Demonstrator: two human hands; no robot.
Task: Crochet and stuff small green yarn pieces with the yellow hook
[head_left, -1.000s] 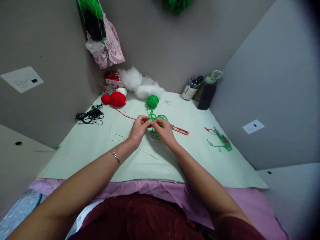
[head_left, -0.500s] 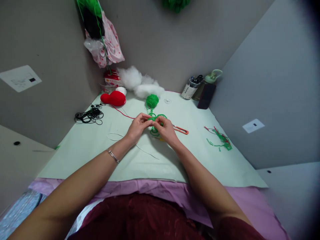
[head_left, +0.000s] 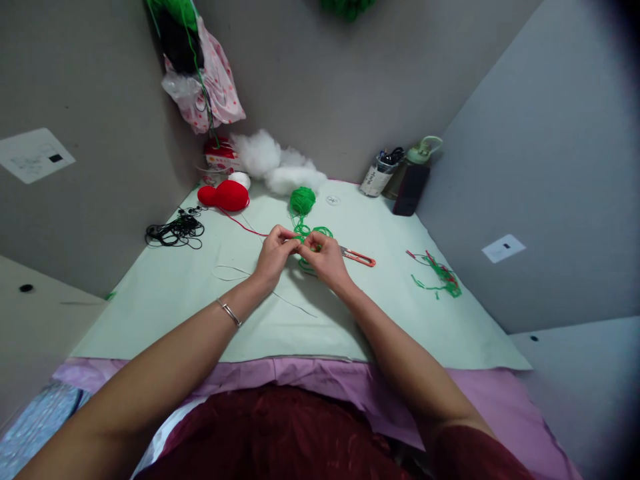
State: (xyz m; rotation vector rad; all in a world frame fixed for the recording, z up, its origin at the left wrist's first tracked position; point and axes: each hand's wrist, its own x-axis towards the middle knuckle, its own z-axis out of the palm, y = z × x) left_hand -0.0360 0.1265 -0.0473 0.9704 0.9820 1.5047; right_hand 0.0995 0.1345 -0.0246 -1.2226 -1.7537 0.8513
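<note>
Two bare hands meet above a pale green covered table (head_left: 165, 313), fingertips together: the left hand (head_left: 273, 257) and the right hand (head_left: 327, 260) both pinch a small piece of green yarn (head_left: 299, 239). Whether a hook or needle is also held cannot be told, as the fingers hide it. Loose loops of green yarn (head_left: 324, 232) lie just beyond and below the fingers, near a round ball of green yarn (head_left: 303, 200). Likely faults, as judged from this layout, are as follows. A sharp pull on the working strand could draw the loops into a knot, since they lie crossed and slack. A loosened pinch could let the piece slip, its small size leaving little to grip. Orange-handled metal snips (head_left: 359, 257) lie just beside the right hand; their blades, pointing towards the loops, could snag or nick a strand if nudged. A thin red strand (head_left: 243, 225), leading from a red, gourd-shaped bundle (head_left: 231, 196) to the left hand's far side, could become caught in the green. A thin white cord (head_left: 297, 307), passing beneath the left wrist, could be dragged by the forearm.
</note>
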